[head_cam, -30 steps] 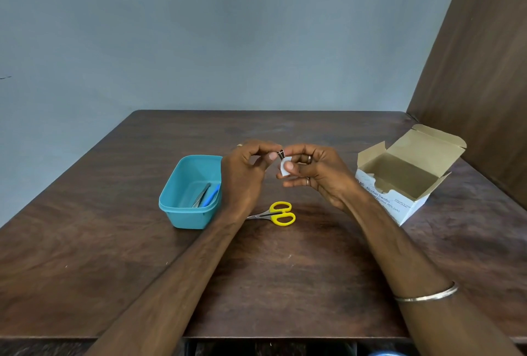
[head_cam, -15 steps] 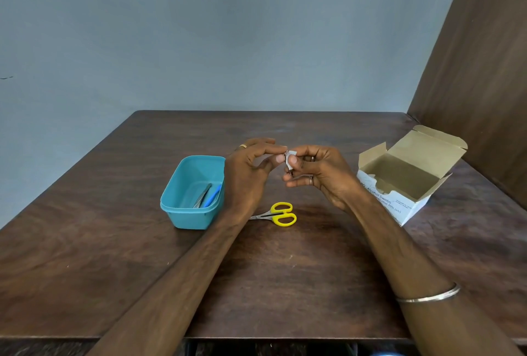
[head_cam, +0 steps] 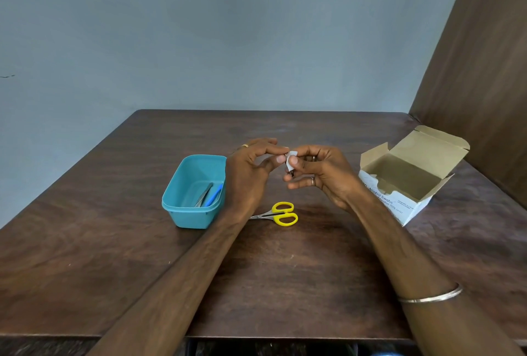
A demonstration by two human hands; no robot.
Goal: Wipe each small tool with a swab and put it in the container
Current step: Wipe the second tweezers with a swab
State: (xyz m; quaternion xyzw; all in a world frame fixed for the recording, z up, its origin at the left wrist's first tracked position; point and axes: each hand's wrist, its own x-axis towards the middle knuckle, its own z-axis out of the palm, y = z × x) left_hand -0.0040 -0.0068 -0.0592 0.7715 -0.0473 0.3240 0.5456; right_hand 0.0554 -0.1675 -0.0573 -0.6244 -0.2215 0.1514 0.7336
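I am viewing both hands raised together above the middle of the bench (head_cam: 119, 241), fingertips nearly meeting at frame centre. My left hand (head_cam: 251, 176) is pinching the upper end of a small metal tool (head_cam: 291, 173) between thumb and forefinger. My right hand (head_cam: 322, 176) is pinching a white swab (head_cam: 291, 159) around that same tool, with thumb and fingers curled on it; only the tool's lower tip is showing below the swab, so I cannot tell what kind of tool it is.

The teal container (head_cam: 194, 193) is sitting on the bench left of centre, just beside my left wrist, and is holding a metal tool (head_cam: 204, 195) and a blue-handled tool (head_cam: 215, 194) lying side by side. The yellow-handled scissors (head_cam: 278, 214) are lying flat on the bench below the hands, blades pointing left toward the container. The open cardboard swab box (head_cam: 405, 181) is standing at the right of the frame, well apart from the container, lid flap tilted back.
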